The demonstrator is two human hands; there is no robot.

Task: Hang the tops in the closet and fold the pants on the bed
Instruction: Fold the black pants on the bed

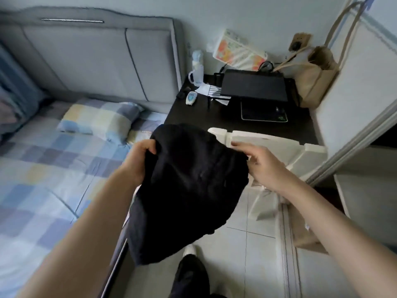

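Between the bed [53, 168] and a white chair [279, 147], a person holds a black garment [189, 190] up in the air with both hands. Whether it is a top or a pair of pants cannot be told from its bunched shape. The left hand [139, 155] has its fingers curled over the garment's upper left edge, gripping the cloth. The right hand [260, 162] is at the upper right edge, with thumb and fingers pinching the fabric there. The cloth hangs down from the two hands over the tiled floor [253, 254], just beside the edge of the bed, and its lower end is near the person's foot [190, 250].

A checked sheet in blue, yellow and white covers the bed, and a matching pillow [98, 119] lies near the grey padded headboard [96, 54]. A dark desk [214, 117] stands beside the bed, with a closed laptop [253, 84], a water bottle [197, 65] and a brown paper bag [315, 80] on it.
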